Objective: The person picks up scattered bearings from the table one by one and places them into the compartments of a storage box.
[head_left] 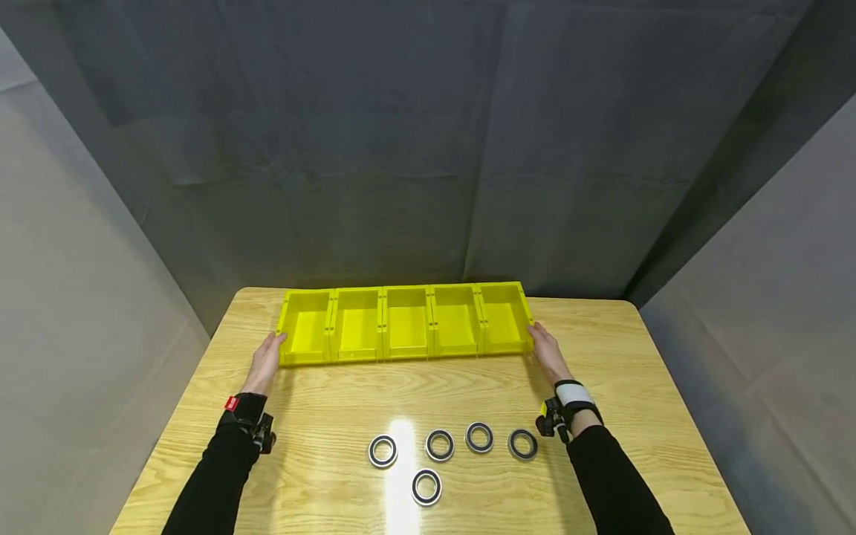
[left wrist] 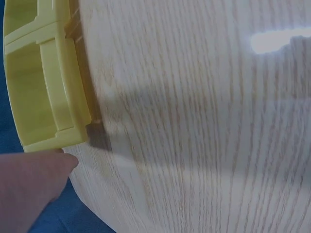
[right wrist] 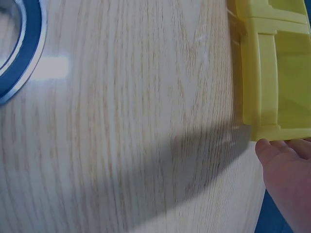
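A row of several joined yellow bins lies along the far part of the wooden table, its compartments facing up. At its left end my left hand touches the outer wall; in the left wrist view the thumb lies straight beside the bin corner. My right hand touches the opposite end. The right wrist view shows its extended fingers against the end wall, partly hidden by the bin. No objects show inside the compartments.
Several ball bearings with dark seals, among them one at the left and one nearest me, lie flat on the wooden table. A dark curtain hangs behind the table, with pale panels at the sides.
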The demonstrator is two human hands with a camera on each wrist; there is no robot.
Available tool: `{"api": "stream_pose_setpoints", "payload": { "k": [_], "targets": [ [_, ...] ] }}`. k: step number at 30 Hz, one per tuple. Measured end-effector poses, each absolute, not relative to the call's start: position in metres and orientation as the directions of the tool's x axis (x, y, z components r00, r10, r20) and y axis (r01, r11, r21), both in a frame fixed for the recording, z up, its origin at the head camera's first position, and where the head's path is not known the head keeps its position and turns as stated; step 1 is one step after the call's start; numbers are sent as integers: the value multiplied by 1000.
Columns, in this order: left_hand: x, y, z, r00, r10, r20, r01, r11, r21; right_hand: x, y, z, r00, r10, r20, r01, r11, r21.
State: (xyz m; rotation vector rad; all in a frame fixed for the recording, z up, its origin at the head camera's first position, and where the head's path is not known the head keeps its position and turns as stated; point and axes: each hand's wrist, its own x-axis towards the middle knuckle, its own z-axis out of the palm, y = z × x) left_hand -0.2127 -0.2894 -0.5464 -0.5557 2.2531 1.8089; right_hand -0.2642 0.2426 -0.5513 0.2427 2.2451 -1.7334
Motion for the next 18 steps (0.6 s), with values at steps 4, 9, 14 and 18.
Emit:
{"api": "stream_pose_setpoints", "payload": {
  "k": [4,9,14,18],
  "targets": [
    [-215,-292,-547,-909,-170,-382,-411,199,890,-266,243,-552,-942,-52,-331,306,266,-914],
    [-215,-295,-547,-915,-158,-372,-399,214,892,-263,245,-551,-941,-73,-330,303,247,-920],
    [-214,-295,-548,-917,-154,-368,-395,231,889,-262,248,-553,-945,-84,-317,292,228,-929],
    [-213,-298,-552,-920,-143,-366,-390,239,889,-261,247,-554,-945,-99,-310,284,218,-934]
  ]
}}
